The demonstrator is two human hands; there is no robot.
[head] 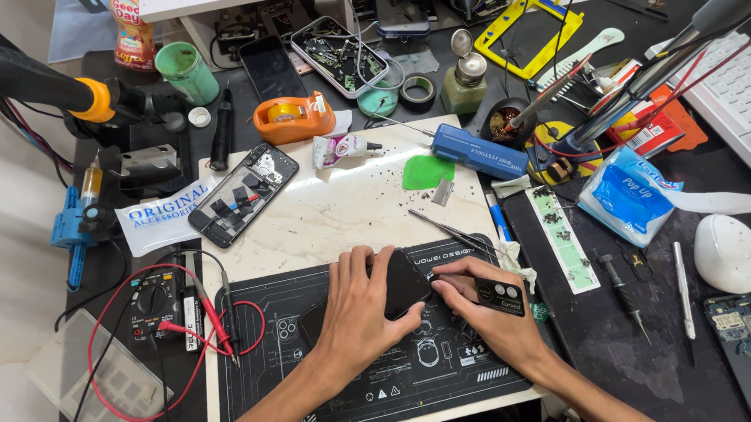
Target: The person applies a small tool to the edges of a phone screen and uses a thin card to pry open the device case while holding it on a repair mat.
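**Q:** What lies at the left of the tabletop (pixel 368 194)?

**A:** A black multimeter (pixel 154 304) with red leads, and above it an opened phone (pixel 243 193), its internals exposed, resting apart from the hands on the pale slab.

**Q:** How is the work held?

**A:** The left hand (pixel 360 310) is clenched over a dark phone (pixel 404 281), which lies on the black printed work mat (pixel 368 379) near the front edge of the tabletop. The right hand (pixel 491 316) grasps a thin black card (pixel 500 296), pinched flat, with one corner meeting the right edge of the dark phone.

**Q:** What makes this step go well?

**A:** In my judgement: keep the card shallow and nearly level at the seam, press the dark phone down firmly so it cannot skid on the work mat, and slide rather than lever, since twisting could crack a panel.

**Q:** What sits to the right?

**A:** Tweezers (pixel 452 231) just above the hands, a strip tray of small screws (pixel 565 238), then a screwdriver (pixel 623 293), well clear.
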